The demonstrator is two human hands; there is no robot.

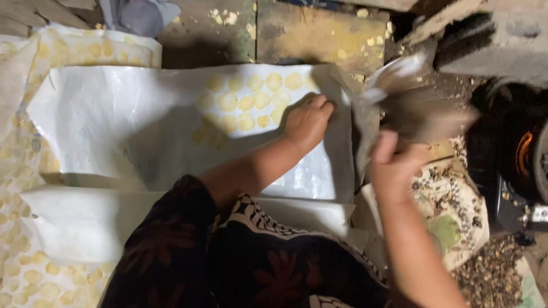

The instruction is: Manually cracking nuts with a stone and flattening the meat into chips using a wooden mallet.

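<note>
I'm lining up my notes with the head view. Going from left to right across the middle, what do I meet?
Sheet with pale yellow discs at the left edge → white plastic sheet → cluster of yellow discs under it → left hand pressing the sheet → right hand holding a blurred sheet edge → glowing stove.

Your left hand (308, 121) presses flat on the wide white plastic sheet (114, 125), just beside a cluster of pale yellow round dough discs (245, 102) lying on it. Your right hand (394, 165) is closed around a blurred grey flat fan (411, 97), near the dark stove with an orange glow (522, 154).
</note>
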